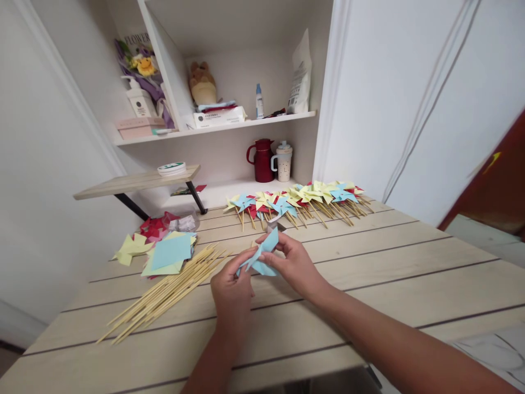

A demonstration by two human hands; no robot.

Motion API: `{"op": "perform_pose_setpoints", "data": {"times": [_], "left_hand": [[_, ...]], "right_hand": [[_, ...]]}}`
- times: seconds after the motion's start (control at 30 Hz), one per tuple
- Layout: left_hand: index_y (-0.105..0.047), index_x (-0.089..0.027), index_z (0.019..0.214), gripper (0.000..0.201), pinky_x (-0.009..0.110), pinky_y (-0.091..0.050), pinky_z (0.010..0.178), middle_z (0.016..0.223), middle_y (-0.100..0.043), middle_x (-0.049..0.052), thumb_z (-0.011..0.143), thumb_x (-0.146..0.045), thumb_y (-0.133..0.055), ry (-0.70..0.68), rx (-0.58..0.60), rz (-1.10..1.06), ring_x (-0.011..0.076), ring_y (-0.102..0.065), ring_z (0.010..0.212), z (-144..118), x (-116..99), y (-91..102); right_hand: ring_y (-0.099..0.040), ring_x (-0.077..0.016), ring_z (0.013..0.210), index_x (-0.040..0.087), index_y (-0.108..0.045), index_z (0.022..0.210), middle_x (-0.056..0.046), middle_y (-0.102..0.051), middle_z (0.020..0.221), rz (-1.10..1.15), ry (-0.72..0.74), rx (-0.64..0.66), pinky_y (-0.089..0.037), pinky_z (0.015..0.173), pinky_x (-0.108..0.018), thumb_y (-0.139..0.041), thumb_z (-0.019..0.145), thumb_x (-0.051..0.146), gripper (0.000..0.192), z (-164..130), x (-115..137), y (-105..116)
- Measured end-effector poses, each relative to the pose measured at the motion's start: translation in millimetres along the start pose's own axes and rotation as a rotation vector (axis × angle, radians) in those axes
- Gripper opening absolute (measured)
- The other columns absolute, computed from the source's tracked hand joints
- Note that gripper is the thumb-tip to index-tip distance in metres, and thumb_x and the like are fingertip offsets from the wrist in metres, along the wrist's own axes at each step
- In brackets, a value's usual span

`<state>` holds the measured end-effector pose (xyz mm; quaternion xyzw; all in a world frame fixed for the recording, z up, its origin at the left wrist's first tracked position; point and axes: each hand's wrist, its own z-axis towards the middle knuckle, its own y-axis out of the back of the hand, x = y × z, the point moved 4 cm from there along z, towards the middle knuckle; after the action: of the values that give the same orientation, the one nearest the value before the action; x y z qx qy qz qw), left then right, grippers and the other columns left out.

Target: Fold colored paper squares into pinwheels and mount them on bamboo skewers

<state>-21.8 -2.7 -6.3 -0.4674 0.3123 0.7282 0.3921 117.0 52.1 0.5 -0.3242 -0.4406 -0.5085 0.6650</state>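
Hands: both up over the middle of the surface, close together, working one piece of blue paper between them.
Left hand (232, 287): fingertips pinched on the lower left tip of the blue paper piece (262, 254), thumb on top.
Right hand (293, 262): fingers curled around the upper right part of the same piece, gripping it from behind and above.
Blue paper piece: folded, with pointed flaps showing, held just clear of the surface, right between the two hands and touching both.
Surface (389, 262): pale wooden planks with dark seams running across, reaching to the wall at the back.
Skewers (164, 293): a loose sheaf of thin bamboo sticks fanned out just left of the left hand, lying flat.
Paper squares (168, 254): blue, yellow and green sheets stacked beyond the skewers; red scraps (153, 225) lie further back.
Pinwheels (299, 200): a long row of blue, yellow and red ones on sticks lies along the far edge, well beyond the hands.
Small shelf board (135, 183): on dark legs at the far left, a round white tape roll (171, 168) on top.
Alcove: a red jug (262, 160) and a pale lidded mug (283, 161) stand side by side at the back.
Upper shelf (213, 128): a plush toy, a small bottle, a white bag, boxes, a pump bottle and a flower bouquet.
Room: plain white walls both sides; a dark red panel shows at far right.
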Motion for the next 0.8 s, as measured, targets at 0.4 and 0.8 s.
{"op": "perform_pose_setpoints", "data": {"times": [0.4, 0.8], "left_hand": [[-0.071, -0.022, 0.111, 0.031, 0.027, -0.057, 0.082, 0.107, -0.076, 0.008, 0.09, -0.01, -0.051, -1.03, 0.011, 0.467, 0.018, -0.073, 0.096, -17.0, -21.6, 6.7], [-0.068, -0.022, 0.111, 0.033, 0.025, -0.056, 0.076, 0.112, -0.075, 0.009, 0.091, -0.005, -0.048, -0.95, 0.005, 0.523, 0.0161, -0.073, 0.091, -20.1, -26.1, 8.1]], "right_hand": [[-0.065, -0.0185, 0.08, 0.024, -0.067, 0.092, -0.003, -0.071, 0.089, -0.169, 0.254, 0.006, -0.052, 0.075, -0.031, -0.063, 0.085, 0.025, 0.008, -13.4, 11.0, 9.7], [-0.066, -0.0187, 0.088, 0.028, -0.067, 0.103, -0.002, -0.071, 0.094, -0.232, 0.423, -0.009, -0.051, 0.079, -0.034, -0.06, 0.087, 0.015, 0.021, -16.8, 18.9, 7.7]]}}
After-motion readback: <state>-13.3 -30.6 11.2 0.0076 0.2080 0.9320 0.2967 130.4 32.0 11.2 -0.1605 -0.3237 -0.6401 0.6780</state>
